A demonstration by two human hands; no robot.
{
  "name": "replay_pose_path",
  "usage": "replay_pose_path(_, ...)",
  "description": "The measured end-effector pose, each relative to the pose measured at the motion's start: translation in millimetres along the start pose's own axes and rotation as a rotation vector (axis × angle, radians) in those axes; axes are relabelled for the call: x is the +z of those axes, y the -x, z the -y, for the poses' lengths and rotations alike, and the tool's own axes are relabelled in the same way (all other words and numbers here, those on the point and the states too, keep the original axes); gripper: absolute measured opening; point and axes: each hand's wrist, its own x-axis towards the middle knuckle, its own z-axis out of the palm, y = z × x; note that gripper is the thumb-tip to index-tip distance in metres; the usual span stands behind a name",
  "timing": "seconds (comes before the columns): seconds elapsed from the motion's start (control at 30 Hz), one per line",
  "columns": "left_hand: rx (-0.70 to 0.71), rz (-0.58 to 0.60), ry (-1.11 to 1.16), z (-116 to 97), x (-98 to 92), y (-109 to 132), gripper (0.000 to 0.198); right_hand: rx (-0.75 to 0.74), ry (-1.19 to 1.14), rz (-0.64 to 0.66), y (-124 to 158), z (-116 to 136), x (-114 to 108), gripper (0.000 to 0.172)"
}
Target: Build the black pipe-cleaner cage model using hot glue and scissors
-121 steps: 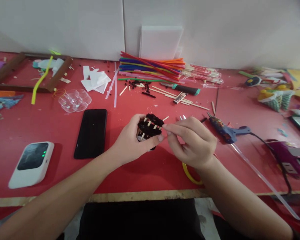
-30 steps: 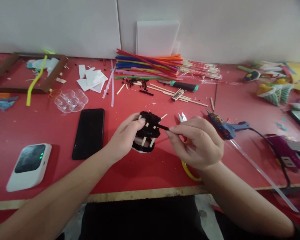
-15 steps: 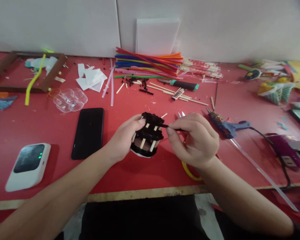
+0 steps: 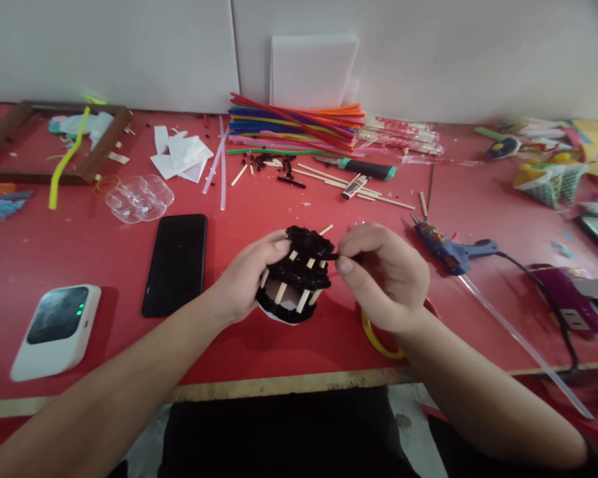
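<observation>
My left hand (image 4: 244, 279) grips a small round basket (image 4: 295, 279) made of upright wooden sticks with black pipe cleaner woven round them, held just above the red table (image 4: 299, 345). My right hand (image 4: 383, 275) is closed in a pinch on the loose end of the black pipe cleaner (image 4: 331, 255) at the basket's upper right rim. The two hands nearly touch across the basket.
A black phone (image 4: 175, 262) and a white device (image 4: 54, 330) lie to the left. A blue glue gun (image 4: 451, 251) lies to the right, a yellow ring (image 4: 376, 340) under my right wrist. Coloured pipe cleaners (image 4: 299, 126), wooden sticks (image 4: 349, 186) and a clear tray (image 4: 138, 198) sit farther back.
My right hand has pulled the black strand in closer to the basket's rim. The left hand has tilted the basket so that its open side faces me more.
</observation>
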Motion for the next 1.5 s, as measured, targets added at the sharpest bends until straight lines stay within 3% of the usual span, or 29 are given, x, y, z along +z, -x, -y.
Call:
replay_pose_path(0.1,0.024,0.012,-0.005,0,-1.7,1,0.050,0.121,-0.096,0.029,2,0,0,0.011)
replay_pose_path(0.37,0.059,0.009,-0.026,-1,-1.5,3,0.036,0.182,-0.133,0.031,1,0,1,0.016)
replay_pose_path(0.77,0.117,-0.013,-0.092,2,-3.9,5,0.039,-0.070,-0.073,-0.010,-1,-3,0,0.010)
replay_pose_path(1.0,0.258,-0.066,-0.263,2,-7.8,7,0.039,-0.220,0.009,-0.057,-2,-6,-1,0.011)
replay_pose_path(1.3,0.355,-0.085,-0.355,2,-10.0,8,0.036,-0.275,0.107,-0.066,-4,-4,-3,0.015)
replay_pose_path(1.5,0.269,-0.037,-0.294,0,-6.5,10,0.035,-0.201,0.050,-0.062,-4,-3,-3,0.011)
